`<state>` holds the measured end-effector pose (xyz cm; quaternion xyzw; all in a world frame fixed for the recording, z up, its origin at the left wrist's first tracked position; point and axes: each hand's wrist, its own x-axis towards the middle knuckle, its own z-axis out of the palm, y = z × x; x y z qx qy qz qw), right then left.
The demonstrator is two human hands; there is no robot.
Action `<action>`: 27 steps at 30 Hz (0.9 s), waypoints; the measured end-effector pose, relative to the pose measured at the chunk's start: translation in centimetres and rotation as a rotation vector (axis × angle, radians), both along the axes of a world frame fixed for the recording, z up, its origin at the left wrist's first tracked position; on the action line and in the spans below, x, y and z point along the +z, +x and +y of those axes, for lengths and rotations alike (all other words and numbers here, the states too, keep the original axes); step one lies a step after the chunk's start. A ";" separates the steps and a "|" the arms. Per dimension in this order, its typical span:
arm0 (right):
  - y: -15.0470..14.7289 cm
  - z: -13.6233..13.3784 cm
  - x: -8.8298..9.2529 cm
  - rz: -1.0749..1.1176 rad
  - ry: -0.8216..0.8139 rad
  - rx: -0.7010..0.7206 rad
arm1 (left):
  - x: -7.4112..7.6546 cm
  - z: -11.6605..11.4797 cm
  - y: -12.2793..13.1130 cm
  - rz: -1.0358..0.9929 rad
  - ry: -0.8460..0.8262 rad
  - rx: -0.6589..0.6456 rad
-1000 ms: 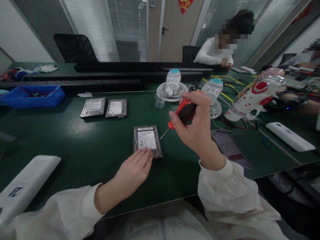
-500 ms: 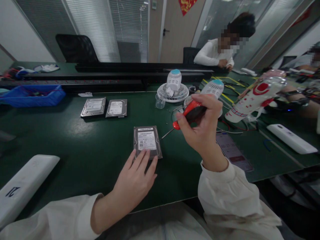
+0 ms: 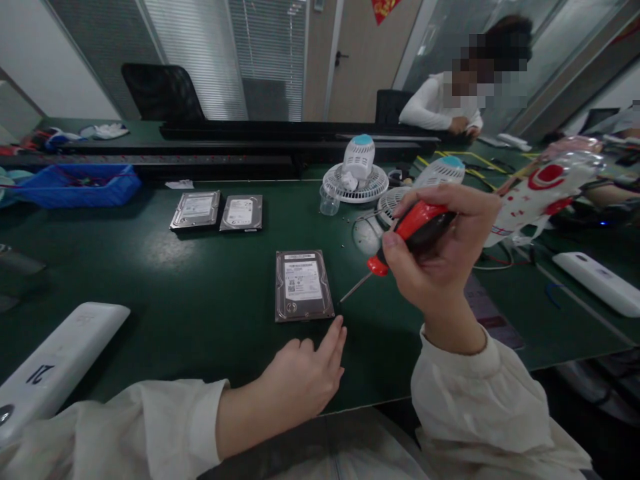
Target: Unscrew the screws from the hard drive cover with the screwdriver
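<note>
A hard drive (image 3: pixel 303 285) with a white label lies flat on the green table (image 3: pixel 200 293) in front of me. My right hand (image 3: pixel 440 247) is closed round a red and black screwdriver (image 3: pixel 400 243); its metal tip points down-left toward the drive's right edge and stops just short of it. My left hand (image 3: pixel 305 377) rests on the table just below the drive. Its index finger is stretched toward the drive's near right corner and the other fingers are curled, with nothing in them.
Two more hard drives (image 3: pixel 217 211) lie at the back left. Small white fans (image 3: pixel 360 175), a clear cup (image 3: pixel 329 200), a phone (image 3: pixel 487 313) and white devices (image 3: pixel 55 367) surround the spot. A blue bin (image 3: pixel 75 187) stands far left. Another person (image 3: pixel 450 100) works across the table.
My left hand has slid off the hard drive back toward me. My right hand has brought the screwdriver lower, with its tip closer to the drive's right edge.
</note>
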<state>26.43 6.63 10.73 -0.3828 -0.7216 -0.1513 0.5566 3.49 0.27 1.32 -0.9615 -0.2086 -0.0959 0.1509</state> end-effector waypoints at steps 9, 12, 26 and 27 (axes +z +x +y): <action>-1.1 0.5 -0.5 -0.026 0.038 0.211 | 0.3 0.4 0.0 0.087 -0.098 0.025; -1.3 0.5 -0.4 -0.045 0.048 0.244 | 0.3 0.5 0.1 0.089 -0.105 0.026; -1.3 0.3 -0.6 -0.066 -0.016 0.187 | 0.2 0.7 0.0 0.055 -0.116 0.027; -1.3 0.4 -0.6 -0.055 -0.012 0.190 | 0.2 0.7 0.0 0.053 -0.116 0.028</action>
